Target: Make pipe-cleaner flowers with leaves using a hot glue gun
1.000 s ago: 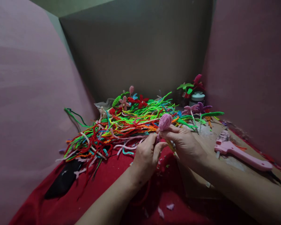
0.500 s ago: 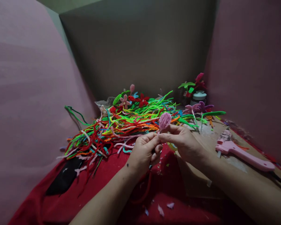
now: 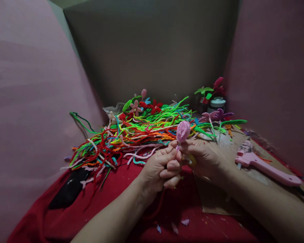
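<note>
The left hand and right hand are pinching the base of a pink pipe-cleaner flower bud, which is standing nearly upright above their fingertips before a tangle of multicoloured pipe cleaners, while a pink hot-glue gun is lying to the right on cardboard

Into a dim nook, boxed in pink and grey!
Looking at a flat, dark grey-brown back wall, flanked left by a smooth pale-pink wall, catching most light, and right by a duskier mauve-pink wall, sunk in shadow; up top, spotting a pale olive-green strip; down low, meeting a deep-red cloth covering, darkening towards the bottom.
</note>
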`<state>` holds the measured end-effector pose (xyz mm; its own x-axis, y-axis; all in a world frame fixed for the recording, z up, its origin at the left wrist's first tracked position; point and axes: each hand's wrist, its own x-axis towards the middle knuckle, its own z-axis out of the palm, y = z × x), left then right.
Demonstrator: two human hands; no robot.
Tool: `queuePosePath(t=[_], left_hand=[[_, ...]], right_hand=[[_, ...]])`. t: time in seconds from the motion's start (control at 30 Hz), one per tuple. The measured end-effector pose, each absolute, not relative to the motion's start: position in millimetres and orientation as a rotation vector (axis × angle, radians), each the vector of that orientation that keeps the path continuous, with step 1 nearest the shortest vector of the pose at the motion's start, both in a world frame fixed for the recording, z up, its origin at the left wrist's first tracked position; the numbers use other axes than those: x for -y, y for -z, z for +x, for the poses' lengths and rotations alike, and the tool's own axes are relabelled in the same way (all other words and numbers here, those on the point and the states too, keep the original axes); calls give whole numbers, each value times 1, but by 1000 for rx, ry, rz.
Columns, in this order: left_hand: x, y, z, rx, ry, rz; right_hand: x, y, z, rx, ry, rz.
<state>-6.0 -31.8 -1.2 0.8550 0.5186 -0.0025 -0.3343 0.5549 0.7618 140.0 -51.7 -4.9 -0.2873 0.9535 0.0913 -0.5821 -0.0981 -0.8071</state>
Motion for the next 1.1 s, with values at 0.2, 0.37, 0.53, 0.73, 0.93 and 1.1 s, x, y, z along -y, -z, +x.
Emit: queuePosePath(t=[0.2,0.37,0.53,0.73,0.93,1.1], left_hand=[[35,-6,-8,-492,-630,1245],[42,0,-1,-846,-966,1998],[40,9,0,-931,-1145,2291],[38,1,0,-843,-899,1703],[32,2,-4,-481,-701,1172],[28,5,-6,-330,-505,988]], right_hand=[[56,4,136,895,-1502,-599],[54,11,136,888,-1401,-641],[52,18,135,886,-1342,-649],[52,18,135,924,-1355,-643],[53,13,136,913,-1515,-587],[55,12,136,911,-1561,-528]])
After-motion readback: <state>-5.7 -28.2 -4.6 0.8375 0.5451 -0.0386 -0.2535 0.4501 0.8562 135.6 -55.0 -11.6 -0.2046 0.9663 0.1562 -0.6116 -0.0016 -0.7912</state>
